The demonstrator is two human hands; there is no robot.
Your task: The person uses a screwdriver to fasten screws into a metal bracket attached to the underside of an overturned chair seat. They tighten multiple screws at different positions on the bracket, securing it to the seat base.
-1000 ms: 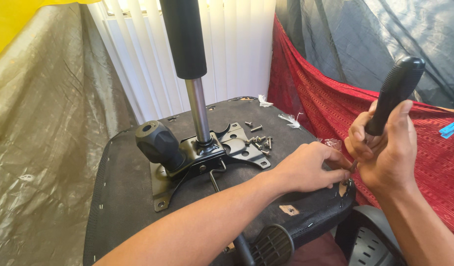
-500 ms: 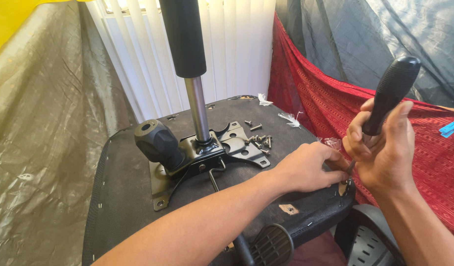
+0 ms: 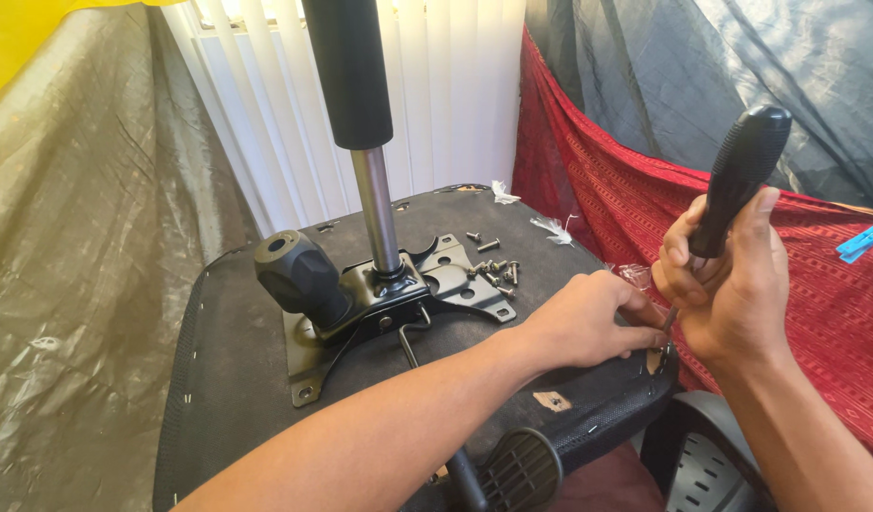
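Right hand (image 3: 730,294): closed around black screwdriver (image 3: 740,175).
Left hand (image 3: 588,318): fingertips pinched at screwdriver tip, on upturned chair seat (image 3: 237,398).

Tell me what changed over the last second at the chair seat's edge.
Little changed: the screwdriver handle in the right hand tilted slightly, tip still at the seat edge. The left hand stayed beside the tip; the loose screws lie as before.
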